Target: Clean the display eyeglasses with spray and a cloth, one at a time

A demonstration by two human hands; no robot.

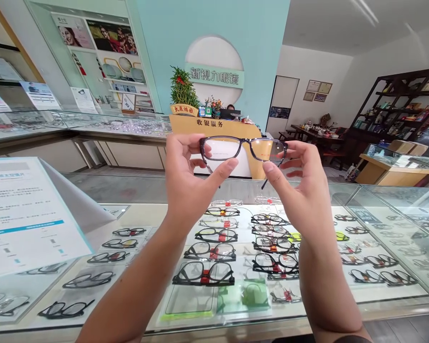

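Note:
A pair of dark-framed eyeglasses [245, 140] is held up level in front of me, above the glass display case [153, 190]. My left hand [191, 169] grips its left end, thumb below the lens and fingers behind. At the opposite end, my right hand [300, 176] is closed on the frame, its thumb tip under the right lens. One temple arm hangs down behind the right lens; small red print shows on that lens. Below, rows of eyeglasses [203, 273] lie inside the case, several with red tags at the bridge.
On the left, a tilted printed sign [32, 214] stands on the glass. Ahead is a yellow service counter [186, 128] with a potted plant [182, 88] and a person [230, 107] behind a monitor. More display cases run left and right; a dark shelf [396, 105] stands far right.

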